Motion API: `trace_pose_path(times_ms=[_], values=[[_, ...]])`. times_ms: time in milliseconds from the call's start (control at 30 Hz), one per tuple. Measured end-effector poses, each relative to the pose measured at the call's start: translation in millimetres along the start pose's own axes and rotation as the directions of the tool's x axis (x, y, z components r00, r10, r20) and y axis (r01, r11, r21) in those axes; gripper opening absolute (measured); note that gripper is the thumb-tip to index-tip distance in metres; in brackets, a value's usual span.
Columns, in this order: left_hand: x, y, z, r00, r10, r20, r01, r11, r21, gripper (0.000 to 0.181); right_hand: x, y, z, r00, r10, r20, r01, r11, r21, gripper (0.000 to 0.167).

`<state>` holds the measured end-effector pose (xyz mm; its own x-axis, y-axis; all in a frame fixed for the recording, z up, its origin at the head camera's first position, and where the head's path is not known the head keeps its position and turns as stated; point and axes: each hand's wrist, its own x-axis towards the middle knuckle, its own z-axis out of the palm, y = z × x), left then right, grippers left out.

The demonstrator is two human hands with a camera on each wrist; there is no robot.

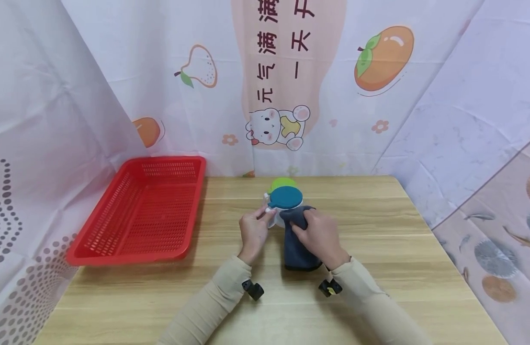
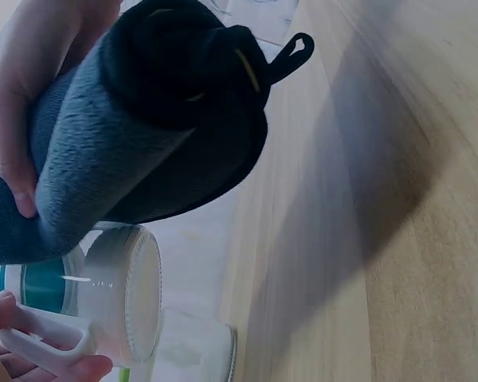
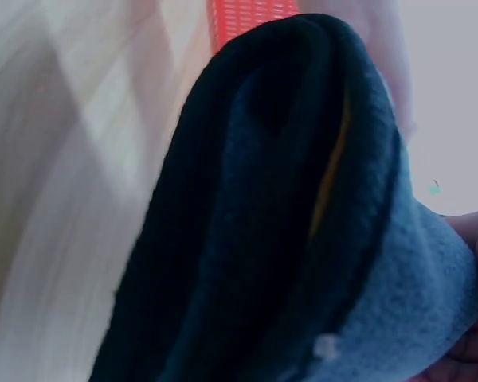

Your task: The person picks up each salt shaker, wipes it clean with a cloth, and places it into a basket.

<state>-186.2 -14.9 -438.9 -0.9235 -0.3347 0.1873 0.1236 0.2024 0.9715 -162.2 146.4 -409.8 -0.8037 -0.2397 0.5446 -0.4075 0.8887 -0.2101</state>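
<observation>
A clear jar point(image 2: 115, 294) with a blue lid point(image 1: 286, 197) and a white handle point(image 2: 52, 338) stands near the back middle of the table. My left hand point(image 1: 253, 232) grips that handle with curled fingers. My right hand point(image 1: 320, 235) pinches a bunched dark blue cloth point(image 1: 300, 249) at the jar's right side, and the rest of it hangs down toward me. Rolled folds of the cloth point(image 3: 303, 223) fill most of the right wrist view. Behind the jar is a second container with a green lid point(image 1: 283, 182), largely hidden in the head view.
A red plastic basket point(image 1: 197, 206) with perforated walls is at the left of the wooden table point(image 1: 377, 249). A printed curtain point(image 1: 196, 120) hangs right behind the table's back edge. Each wrist bears a small black camera mount point(image 1: 253, 290).
</observation>
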Motion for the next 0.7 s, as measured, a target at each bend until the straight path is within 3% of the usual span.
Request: trace_pose_path(times_ms=[433, 700], values=[[3.0, 1.1, -2.8, 0.999, -0.016, -0.043, 0.015, 0.999, -0.036, 0.027, -9.3, -4, 12, 0.996, 0.04, 0.077, -0.037, 0.999, -0.038, 0.033], [5.0, 2.0, -5.6, 0.998, -0.02, -0.056, 0.017, 0.998, -0.053, 0.024, -14.5, 4, 11, 0.986, 0.11, 0.123, -0.116, 0.992, 0.044, 0.03]])
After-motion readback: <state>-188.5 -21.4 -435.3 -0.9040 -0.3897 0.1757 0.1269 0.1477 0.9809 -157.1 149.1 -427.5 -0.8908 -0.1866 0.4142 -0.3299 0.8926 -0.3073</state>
